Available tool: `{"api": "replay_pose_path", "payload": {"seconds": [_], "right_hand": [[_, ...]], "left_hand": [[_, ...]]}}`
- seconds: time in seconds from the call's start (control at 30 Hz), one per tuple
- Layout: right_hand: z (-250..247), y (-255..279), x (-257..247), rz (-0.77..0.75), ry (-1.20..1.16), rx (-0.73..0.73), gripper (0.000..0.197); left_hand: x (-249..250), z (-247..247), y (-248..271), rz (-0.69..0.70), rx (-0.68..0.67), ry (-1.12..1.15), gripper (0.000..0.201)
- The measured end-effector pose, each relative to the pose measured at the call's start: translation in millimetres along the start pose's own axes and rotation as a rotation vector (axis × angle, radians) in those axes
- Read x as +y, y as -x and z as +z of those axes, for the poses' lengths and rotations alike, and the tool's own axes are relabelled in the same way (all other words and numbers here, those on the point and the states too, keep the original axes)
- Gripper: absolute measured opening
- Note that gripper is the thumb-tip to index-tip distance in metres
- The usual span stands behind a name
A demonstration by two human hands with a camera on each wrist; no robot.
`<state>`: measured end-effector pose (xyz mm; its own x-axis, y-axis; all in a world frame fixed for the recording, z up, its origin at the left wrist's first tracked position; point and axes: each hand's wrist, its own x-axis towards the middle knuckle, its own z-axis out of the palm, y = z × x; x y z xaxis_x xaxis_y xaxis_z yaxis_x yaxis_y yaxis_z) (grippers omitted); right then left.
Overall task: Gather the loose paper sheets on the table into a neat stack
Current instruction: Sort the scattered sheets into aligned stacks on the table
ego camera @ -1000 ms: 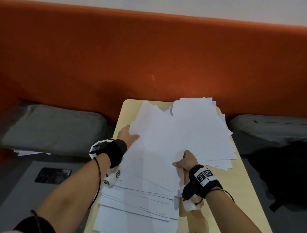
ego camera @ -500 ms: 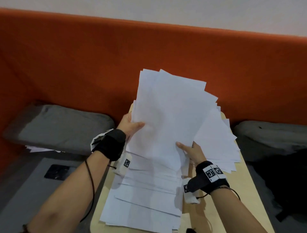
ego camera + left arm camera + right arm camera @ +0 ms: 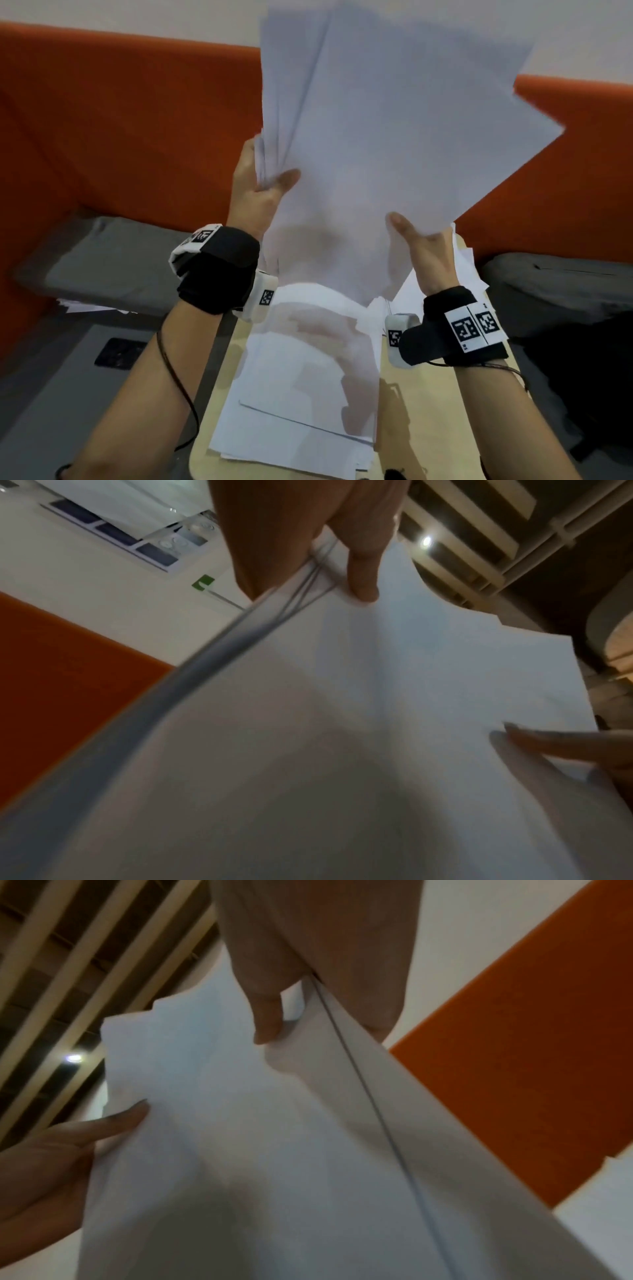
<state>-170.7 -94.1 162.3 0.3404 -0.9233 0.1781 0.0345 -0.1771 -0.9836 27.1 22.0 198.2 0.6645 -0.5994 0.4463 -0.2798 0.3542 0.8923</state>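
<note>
bunch of white sheets (image 3: 394, 144) held up in the upper centre of the frame, left edge pinched by the left hand (image 3: 255, 195), lower right corner gripped by the right hand (image 3: 423, 248), more loose sheets (image 3: 301, 387) spread below on the wooden table (image 3: 414, 442), orange backrest (image 3: 137, 130) behind

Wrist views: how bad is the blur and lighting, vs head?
Left wrist view: dim, the held sheets have a smeared near edge, shadow across the middle; the left hand is soft.
Right wrist view: equally dim and soft; the right hand is murky, with a ceiling-light glare spot at left.
Head view: brighter; raised sheets are motion-blurred, and hand shadows fall on the sheets on the table.
</note>
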Motion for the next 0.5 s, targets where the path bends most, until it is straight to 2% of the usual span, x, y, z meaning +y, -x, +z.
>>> {"api": "replay_pose_path", "payload": {"seconds": [0.07,0.17,0.23,0.33,0.43,0.5], "right_hand": [[0,6,6,0.032,-0.115,-0.021,0.017],[5,13,19,0.084,-0.094,-0.133,0.015],[10,16,22,0.094,-0.074,-0.132,0.015],[12,10,6,0.031,-0.109,-0.089,0.015],[5,3,-10,-0.022,-0.166,-0.149,0.017],[0,5,-2,0.022,-0.188,-0.213,0.029]], "left_hand": [[-13,-2,7,-0.056,0.033,0.029,0.049],[-33,-4,18,-0.088,0.07,-0.048,0.041],[-38,-4,21,-0.134,0.105,-0.029,0.031],[-24,-4,13,-0.089,0.124,0.001,0.025],[-14,-10,4,-0.021,0.115,0.023,0.034],[-25,-13,7,-0.038,0.105,-0.009,0.045]]}}
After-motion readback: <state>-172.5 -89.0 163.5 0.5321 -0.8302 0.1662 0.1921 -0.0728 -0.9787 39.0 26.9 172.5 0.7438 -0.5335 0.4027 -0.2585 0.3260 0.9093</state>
